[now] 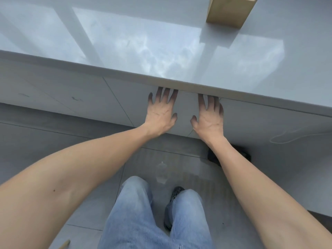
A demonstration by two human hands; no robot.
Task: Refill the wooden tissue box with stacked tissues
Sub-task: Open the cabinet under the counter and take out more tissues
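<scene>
The wooden tissue box (230,11) stands at the top right on the glossy white counter (143,51), partly cut off by the frame's top edge. No tissues are in sight. My left hand (160,112) and my right hand (209,117) lie flat with fingers spread against a white cabinet front (186,112) just below the counter's edge. The fingertips reach up under the overhanging edge and are partly hidden in its shadow. Neither hand holds anything.
White cabinet panels (71,97) run along under the counter. A thin white cable (287,137) lies against the right-hand panel. A dark object (213,157) sits on the grey tiled floor by the cabinet base. My jeans-clad legs (136,212) and a dark shoe (172,209) stand below.
</scene>
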